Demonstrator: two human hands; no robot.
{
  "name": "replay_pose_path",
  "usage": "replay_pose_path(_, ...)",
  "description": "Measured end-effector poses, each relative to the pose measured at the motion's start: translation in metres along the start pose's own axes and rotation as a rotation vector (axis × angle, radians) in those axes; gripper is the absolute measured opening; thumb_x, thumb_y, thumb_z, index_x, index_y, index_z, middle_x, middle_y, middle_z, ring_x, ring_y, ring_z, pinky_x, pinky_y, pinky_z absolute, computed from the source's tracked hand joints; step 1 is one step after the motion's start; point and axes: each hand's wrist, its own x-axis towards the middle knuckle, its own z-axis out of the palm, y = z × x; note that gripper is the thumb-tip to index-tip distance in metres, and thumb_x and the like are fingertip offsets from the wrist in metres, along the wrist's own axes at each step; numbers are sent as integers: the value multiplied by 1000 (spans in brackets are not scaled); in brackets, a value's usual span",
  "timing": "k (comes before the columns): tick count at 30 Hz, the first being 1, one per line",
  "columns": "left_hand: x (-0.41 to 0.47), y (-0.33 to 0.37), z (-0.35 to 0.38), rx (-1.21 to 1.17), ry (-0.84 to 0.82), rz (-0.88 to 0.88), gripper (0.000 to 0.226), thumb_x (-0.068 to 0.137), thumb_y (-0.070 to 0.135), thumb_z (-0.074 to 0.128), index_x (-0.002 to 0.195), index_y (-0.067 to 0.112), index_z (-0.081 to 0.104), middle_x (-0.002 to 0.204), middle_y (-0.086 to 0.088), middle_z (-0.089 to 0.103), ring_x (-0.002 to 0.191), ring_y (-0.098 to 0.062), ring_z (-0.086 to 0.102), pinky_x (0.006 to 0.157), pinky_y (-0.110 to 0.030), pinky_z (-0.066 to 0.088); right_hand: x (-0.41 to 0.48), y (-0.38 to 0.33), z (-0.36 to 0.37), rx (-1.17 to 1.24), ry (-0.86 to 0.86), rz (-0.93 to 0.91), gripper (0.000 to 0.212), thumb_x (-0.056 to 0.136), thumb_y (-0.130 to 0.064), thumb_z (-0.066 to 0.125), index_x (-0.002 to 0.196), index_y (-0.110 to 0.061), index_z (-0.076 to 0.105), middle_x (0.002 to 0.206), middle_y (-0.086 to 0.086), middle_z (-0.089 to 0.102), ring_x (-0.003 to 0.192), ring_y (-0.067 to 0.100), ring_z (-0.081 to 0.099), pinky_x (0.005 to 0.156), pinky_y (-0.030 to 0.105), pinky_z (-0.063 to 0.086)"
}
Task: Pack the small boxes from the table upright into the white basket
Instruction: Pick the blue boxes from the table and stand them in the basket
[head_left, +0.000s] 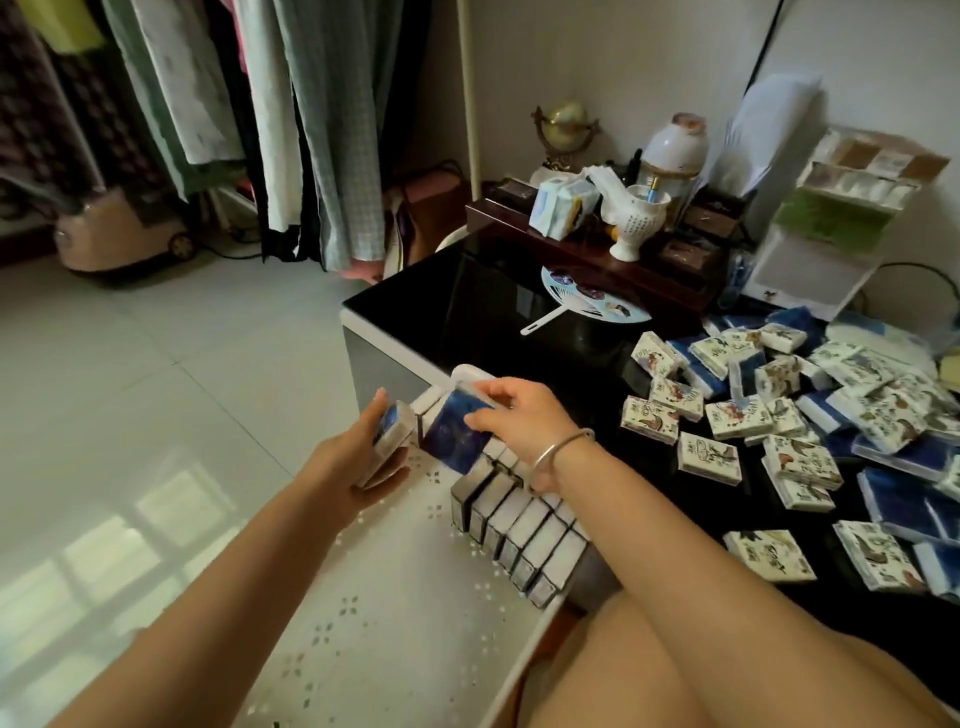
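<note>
Head view is showing both bare arms reaching forward over the white basket (395, 613), which is sitting low beside the black tabletop (467, 312). The left hand (358, 462) is curling around a small stack of boxes (390, 441), thumb on one side and fingers underneath, holding it above the basket floor. The right hand (524, 415), wearing a silver bangle (558, 452) at the wrist, is pinching a blue box (457, 431) between thumb and fingertips, tilted, its lower edge touching the end of the packed row (524, 525). That row is standing upright along the basket's right wall, box against box, running from near the far corner toward the person. More small boxes (810, 415), white-patterned and blue, are lying scattered flat and overlapping on the tabletop to the right, well apart from the hands. A round fan (592, 304) is lying farther back on the tabletop, near a white vase (636, 218).
</note>
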Motion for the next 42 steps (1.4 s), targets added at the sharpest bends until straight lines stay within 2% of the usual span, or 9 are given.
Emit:
replay_pose_path(5,3,-13,1,-196,172,-15,34,98,20,46,66,10,51,56,-5,46,49,-14,44,51,-26,38,14,1,8,-501,-44,-272,28,78,2,66,104,-11,65,106,3,66,97,16,61,84,19,46)
replay_pose_path(8,9,-24,-3,-135,142,-16,38,93,-2,42,57,5,54,41,-4,47,35,-12,48,49,-25,42,19,9,7,-699,-144,-307,29,80,-1,63,104,-17,67,109,2,65,102,18,60,87,20,45)
replay_pose_path(12,14,-29,-8,-4,205,85,12,86,-2,58,90,0,70,68,-14,62,56,-20,58,45,-17,45,26,14,2,-973,-251,-274,34,87,-15,63,118,-29,62,122,6,50,108,23,54,98,28,41)
replay_pose_path(16,6,-28,-3,151,277,267,22,82,-6,61,86,13,71,74,-7,65,60,-16,59,44,-16,45,26,18,4,-1112,-278,-354,33,89,-16,59,115,-37,60,117,2,46,106,22,50,94,32,45)
replay_pose_path(21,11,-38,1,611,420,554,20,74,19,75,91,24,68,85,12,67,85,-9,62,73,-30,50,18,34,3,-1306,-294,-490,45,86,-9,60,117,-42,56,103,-5,42,100,18,41,76,26,34)
replay_pose_path(24,13,-47,6,764,390,603,24,76,22,74,94,24,58,87,11,65,82,-13,61,66,-31,49,15,43,3,-1420,-317,-642,46,88,-9,55,124,-37,54,111,-7,54,108,19,40,87,28,33)
replay_pose_path(31,27,-64,6,908,118,568,28,73,15,77,95,29,68,83,10,71,81,-10,69,72,-29,55,2,49,-13,-935,-147,-404,58,82,13,41,124,-26,56,127,-8,50,120,12,41,92,22,38)
replay_pose_path(37,31,-68,2,935,-96,559,37,80,5,65,112,22,67,100,8,70,98,-9,63,80,-20,48,-6,55,-19,-894,-68,-346,58,84,12,41,124,-27,55,128,-8,49,119,13,42,98,26,39)
replay_pose_path(42,29,-67,2,966,-72,540,48,88,6,57,134,18,51,112,3,62,102,-15,61,81,-24,48,-11,54,-16,-884,-75,-342,57,85,10,40,127,-26,53,128,-7,48,118,12,42,95,26,41)
